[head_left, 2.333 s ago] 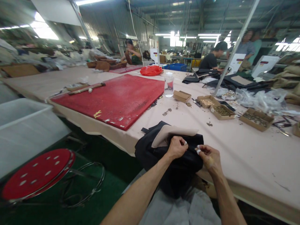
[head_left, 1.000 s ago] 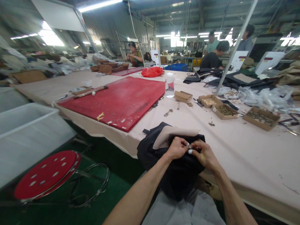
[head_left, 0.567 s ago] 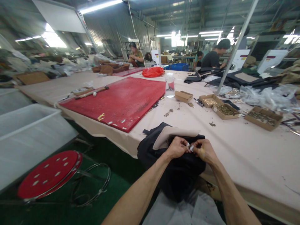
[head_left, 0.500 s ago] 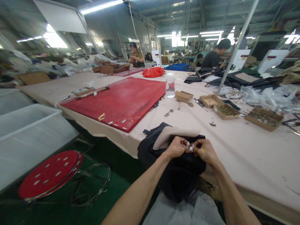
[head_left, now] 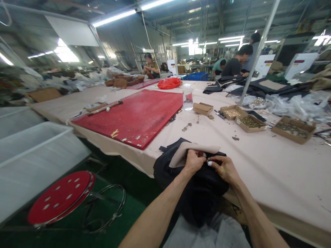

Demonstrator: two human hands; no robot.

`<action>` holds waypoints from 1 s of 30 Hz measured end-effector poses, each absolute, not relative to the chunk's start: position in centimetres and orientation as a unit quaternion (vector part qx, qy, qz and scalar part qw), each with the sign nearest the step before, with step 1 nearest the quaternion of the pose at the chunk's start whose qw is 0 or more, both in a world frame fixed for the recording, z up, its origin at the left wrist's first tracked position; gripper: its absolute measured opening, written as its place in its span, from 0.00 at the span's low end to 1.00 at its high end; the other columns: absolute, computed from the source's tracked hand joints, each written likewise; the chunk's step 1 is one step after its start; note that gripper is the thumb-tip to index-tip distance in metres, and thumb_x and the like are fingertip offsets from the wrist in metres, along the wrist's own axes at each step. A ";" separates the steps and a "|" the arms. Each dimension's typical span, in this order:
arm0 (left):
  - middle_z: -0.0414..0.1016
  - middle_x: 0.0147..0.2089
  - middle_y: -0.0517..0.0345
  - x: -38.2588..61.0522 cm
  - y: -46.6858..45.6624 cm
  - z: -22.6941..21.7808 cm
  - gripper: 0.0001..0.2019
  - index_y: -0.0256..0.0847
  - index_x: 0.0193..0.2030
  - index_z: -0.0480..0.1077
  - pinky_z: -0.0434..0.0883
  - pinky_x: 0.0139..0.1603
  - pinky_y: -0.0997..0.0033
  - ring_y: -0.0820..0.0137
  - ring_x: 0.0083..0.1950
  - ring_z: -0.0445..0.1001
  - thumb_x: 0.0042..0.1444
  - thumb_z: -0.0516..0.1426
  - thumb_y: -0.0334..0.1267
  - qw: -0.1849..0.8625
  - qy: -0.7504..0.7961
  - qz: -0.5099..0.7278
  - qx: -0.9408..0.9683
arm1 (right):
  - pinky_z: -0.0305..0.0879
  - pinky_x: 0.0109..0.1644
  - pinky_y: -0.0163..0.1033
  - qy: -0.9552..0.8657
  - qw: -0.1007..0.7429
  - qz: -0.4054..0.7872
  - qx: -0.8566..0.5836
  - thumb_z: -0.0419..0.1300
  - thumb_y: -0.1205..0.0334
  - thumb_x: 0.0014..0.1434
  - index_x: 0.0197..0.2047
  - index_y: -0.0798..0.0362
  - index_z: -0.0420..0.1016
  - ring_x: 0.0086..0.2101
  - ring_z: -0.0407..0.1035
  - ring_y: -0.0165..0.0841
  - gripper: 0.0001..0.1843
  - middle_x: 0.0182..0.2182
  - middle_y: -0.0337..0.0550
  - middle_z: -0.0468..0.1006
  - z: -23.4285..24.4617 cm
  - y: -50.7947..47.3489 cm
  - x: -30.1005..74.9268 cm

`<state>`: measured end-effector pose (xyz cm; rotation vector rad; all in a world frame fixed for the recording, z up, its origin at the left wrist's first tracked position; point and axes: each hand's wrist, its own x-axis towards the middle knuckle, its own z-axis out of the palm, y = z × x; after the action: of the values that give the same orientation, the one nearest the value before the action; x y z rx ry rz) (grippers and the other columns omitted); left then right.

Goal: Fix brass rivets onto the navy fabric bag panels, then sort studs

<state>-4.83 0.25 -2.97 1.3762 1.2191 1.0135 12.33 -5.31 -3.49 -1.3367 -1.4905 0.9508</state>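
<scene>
A black fabric piece (head_left: 199, 193), bag-like and with a beige panel (head_left: 181, 154) folded at its top, lies over the table's near edge and hangs down to my lap. My left hand (head_left: 194, 162) is closed, its fingers partly tucked under the beige panel and pinching the black fabric's upper edge. Close to its right, my right hand (head_left: 222, 168) is closed in a pinch, thumb and forefinger meeting at the same edge. Whatever small thing lies between those fingertips is too small to make out. White wrapping covers some fingertips on both hands.
Small cardboard boxes of metal fittings (head_left: 249, 124) stand to the right, near loose fittings (head_left: 186, 126). A clear plastic container (head_left: 188, 98) stands beside a red board (head_left: 137, 113) bearing a hammer (head_left: 110, 106). Left are a red stool (head_left: 62, 196) and white bins (head_left: 38, 144). People work farther back.
My fingertips have drawn slightly apart, and my left fingers reach farther under the beige panel. The right forefinger is straighter. The whole view has shifted a little.
</scene>
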 end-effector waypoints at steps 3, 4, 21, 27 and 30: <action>0.75 0.28 0.58 -5.7 0.6 -3.0 0.04 0.35 0.27 0.72 0.62 0.25 0.78 0.75 0.28 0.70 0.42 0.60 0.27 0.441 0.523 0.419 0.597 | 0.66 0.33 0.39 -0.649 0.410 0.285 -0.574 0.62 0.49 0.59 0.44 0.46 0.86 0.26 0.70 0.34 0.17 0.36 0.44 0.84 -3.7 -5.5 11.7; 0.75 0.28 0.58 -5.9 0.6 -3.0 0.04 0.35 0.27 0.72 0.62 0.25 0.78 0.74 0.28 0.70 0.42 0.60 0.27 0.433 0.528 0.413 0.603 | 0.65 0.34 0.39 -0.664 0.388 0.252 -0.587 0.62 0.48 0.58 0.46 0.44 0.85 0.26 0.70 0.34 0.17 0.35 0.43 0.84 -3.8 -5.6 11.6; 0.79 0.32 0.55 -5.5 0.5 -1.5 0.14 0.36 0.37 0.77 0.72 0.34 0.74 0.65 0.37 0.77 0.39 0.63 0.24 0.429 0.564 0.410 0.574 | 0.63 0.37 0.39 -0.707 0.316 0.107 -0.624 0.61 0.48 0.60 0.47 0.44 0.85 0.34 0.72 0.37 0.17 0.36 0.47 0.81 -4.2 -5.9 11.1; 0.76 0.26 0.57 -6.0 0.9 -1.8 0.07 0.35 0.28 0.76 0.66 0.26 0.75 0.69 0.28 0.73 0.39 0.62 0.25 0.425 0.582 0.365 0.590 | 0.66 0.42 0.42 -0.699 0.292 0.131 -0.640 0.65 0.51 0.56 0.46 0.42 0.86 0.38 0.74 0.41 0.15 0.37 0.47 0.82 -4.6 -5.5 11.4; 0.72 0.20 0.59 -6.7 1.2 -1.7 0.03 0.35 0.23 0.74 0.60 0.20 0.75 0.72 0.21 0.68 0.38 0.62 0.26 0.445 0.603 0.269 0.605 | 0.66 0.43 0.43 -0.695 0.287 0.162 -0.639 0.64 0.52 0.57 0.45 0.39 0.86 0.39 0.75 0.42 0.13 0.38 0.45 0.84 -4.5 -5.2 11.6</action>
<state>-6.75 1.20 -1.71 1.4997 1.4944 0.6657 11.64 -5.21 -4.50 -1.7072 -1.8560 0.4339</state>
